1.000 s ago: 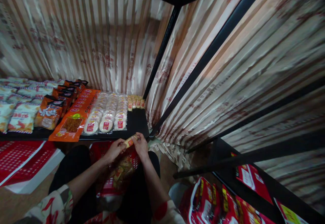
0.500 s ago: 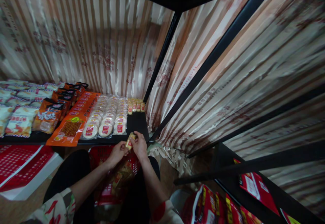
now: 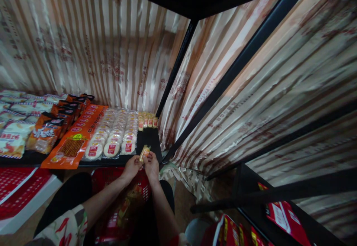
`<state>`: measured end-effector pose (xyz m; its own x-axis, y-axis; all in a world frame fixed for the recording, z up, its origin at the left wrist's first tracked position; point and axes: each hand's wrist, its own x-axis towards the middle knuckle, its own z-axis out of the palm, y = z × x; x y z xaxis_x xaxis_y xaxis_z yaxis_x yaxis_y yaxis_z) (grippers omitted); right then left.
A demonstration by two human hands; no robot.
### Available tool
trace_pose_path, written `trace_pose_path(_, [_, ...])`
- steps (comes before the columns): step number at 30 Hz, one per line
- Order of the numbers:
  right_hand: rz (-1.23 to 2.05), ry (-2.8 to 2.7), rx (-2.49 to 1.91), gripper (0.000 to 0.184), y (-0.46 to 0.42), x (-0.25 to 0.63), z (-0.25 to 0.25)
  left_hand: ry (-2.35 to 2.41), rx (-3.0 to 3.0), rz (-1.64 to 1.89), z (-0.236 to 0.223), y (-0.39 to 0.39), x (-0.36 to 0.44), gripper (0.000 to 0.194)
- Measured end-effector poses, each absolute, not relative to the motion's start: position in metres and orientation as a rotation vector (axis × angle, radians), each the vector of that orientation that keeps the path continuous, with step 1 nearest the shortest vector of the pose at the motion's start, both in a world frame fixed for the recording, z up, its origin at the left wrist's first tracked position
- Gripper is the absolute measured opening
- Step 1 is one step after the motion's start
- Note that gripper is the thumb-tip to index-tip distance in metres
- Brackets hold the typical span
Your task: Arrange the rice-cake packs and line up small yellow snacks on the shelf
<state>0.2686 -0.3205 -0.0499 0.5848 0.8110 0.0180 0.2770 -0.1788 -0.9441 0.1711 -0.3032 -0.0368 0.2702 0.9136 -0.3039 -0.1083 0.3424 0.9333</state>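
Observation:
A small yellow snack packet [image 3: 144, 153] with a red label is pinched between both my hands, just above the front edge of the black shelf [image 3: 147, 139]. My left hand [image 3: 133, 167] grips its lower left side, while my right hand [image 3: 152, 165] holds it from the right. Farther back on the shelf, matching small yellow packets [image 3: 150, 122] stand grouped by the corner post. To their left lie rows of clear-wrapped round white crackers [image 3: 112, 148]. Beneath my hands, a red basket [image 3: 107, 173] between my legs holds more yellow packets [image 3: 126, 207].
Left along the shelf are a large orange bag [image 3: 73, 147], orange snack bags [image 3: 46, 132] and white bags [image 3: 16, 138]. Black metal posts [image 3: 178, 67] and slanted bars frame the corner before a striped curtain [image 3: 111, 45]. Red packages [image 3: 284, 216] lie at lower right.
The packet and both hands appear slightly raised and tilted over the shelf edge, with the packet more exposed. The view has shifted a little, so the shelf sits lower and farther left.

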Motion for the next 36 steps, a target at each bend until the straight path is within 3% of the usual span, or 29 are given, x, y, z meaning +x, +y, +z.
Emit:
trace_pose_path(4, [0.618,-0.886,-1.75,0.025,-0.312,0.273,-0.047,1.092,1.073,0.823,-0.04,-0.295,0.176,0.014])
trace_pose_path(16, [0.621,-0.824,-1.667,0.028,-0.283,0.286,-0.053,1.415,1.696,0.825,-0.045,-0.283,0.19,0.045])
trace_pose_path(23, [0.506,-0.852,-1.701,0.03,-0.269,0.291,-0.057,1.411,1.562,0.845,-0.043,-0.272,0.2,0.036])
trace_pose_path(36, [0.43,-0.904,-1.768,0.03,-0.25,0.294,-0.06,1.434,1.531,0.814,-0.035,-0.247,0.213,0.042])
